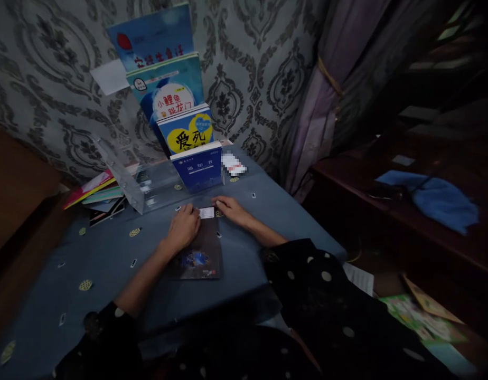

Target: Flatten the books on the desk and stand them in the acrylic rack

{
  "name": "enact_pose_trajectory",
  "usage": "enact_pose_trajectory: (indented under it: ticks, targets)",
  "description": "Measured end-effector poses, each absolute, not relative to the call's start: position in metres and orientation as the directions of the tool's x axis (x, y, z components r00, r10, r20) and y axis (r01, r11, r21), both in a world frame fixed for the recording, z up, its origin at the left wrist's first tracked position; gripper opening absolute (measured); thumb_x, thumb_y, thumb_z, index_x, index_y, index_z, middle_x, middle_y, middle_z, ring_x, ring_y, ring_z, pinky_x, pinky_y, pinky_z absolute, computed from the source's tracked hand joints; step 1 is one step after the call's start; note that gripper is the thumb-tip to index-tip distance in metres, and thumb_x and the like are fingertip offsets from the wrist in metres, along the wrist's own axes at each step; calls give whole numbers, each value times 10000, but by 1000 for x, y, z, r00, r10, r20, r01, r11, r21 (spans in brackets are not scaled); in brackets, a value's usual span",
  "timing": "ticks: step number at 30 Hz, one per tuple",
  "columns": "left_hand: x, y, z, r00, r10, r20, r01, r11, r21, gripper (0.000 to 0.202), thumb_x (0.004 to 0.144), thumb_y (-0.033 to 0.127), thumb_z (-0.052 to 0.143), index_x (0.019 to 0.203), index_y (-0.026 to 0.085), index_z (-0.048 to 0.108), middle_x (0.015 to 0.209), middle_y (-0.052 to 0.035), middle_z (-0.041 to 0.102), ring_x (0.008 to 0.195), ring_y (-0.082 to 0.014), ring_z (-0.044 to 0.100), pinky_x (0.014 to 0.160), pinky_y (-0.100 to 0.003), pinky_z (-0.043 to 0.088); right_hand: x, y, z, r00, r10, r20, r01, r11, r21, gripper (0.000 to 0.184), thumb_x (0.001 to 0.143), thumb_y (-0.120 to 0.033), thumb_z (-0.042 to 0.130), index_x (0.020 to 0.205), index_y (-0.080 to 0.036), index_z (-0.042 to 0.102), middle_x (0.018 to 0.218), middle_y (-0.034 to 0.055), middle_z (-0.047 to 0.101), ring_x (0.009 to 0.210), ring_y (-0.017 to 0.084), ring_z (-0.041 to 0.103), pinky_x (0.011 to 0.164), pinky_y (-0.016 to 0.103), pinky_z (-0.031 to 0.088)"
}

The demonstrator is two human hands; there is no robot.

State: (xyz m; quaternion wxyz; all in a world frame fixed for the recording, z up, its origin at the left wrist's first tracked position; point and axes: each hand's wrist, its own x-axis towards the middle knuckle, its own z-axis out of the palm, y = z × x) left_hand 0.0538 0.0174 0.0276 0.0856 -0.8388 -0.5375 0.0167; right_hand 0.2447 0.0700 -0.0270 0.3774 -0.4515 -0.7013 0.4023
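Note:
A dark book [206, 240] with a blue picture on its cover and a white label near its top lies flat on the table in front of me. My left hand [186, 226] rests palm down on its upper left part, fingers extended toward the label. At the upper right corner is my right hand [233, 210], thumb and forefinger together at the book's edge; the exact grip is hard to see in the dim light. Just beyond stands a clear book rack [152, 190] holding several upright books, with a blue book [199, 168] at the front.
Thin books [95, 192] lie stacked left of the rack. A blurred white item [233, 164] sits to its right. The tablecloth [244, 253] is blue. A blue cloth [438, 198] lies on a dark red surface at right, with papers and a green booklet [422, 316] lower down.

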Motion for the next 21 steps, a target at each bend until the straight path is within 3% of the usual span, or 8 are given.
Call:
enact_pose_trajectory:
  ticks: [5, 15, 21]
  targets:
    - [96, 15, 42, 308, 951, 0, 937, -303, -176, 509, 994, 516, 469, 1162, 92, 695, 1156, -186, 611, 1139, -333, 585, 872, -384, 511, 250, 74, -25, -286, 949, 130, 258, 207, -944, 356, 1017, -181, 397, 1251, -124, 659, 1022, 103, 754, 808, 142, 723, 727, 270, 587]
    - [134, 20, 53, 210, 974, -88, 941, -226, -253, 340, 933, 315, 540, 1106, 97, 735, 1119, -228, 692, 1059, -348, 674, 834, -395, 528, 255, 75, -17, -228, 955, 188, 288, 251, -924, 328, 997, -169, 443, 1204, -152, 698, 953, 55, 752, 854, 149, 693, 866, 306, 547]
    - [131, 20, 55, 219, 970, -104, 942, -238, -237, 341, 956, 351, 519, 1098, 120, 727, 1077, -205, 726, 1030, -348, 701, 846, -410, 523, 257, 76, -18, -215, 957, 194, 312, 255, -915, 320, 982, -159, 459, 1187, -159, 704, 945, 50, 758, 849, 154, 695, 858, 307, 550]
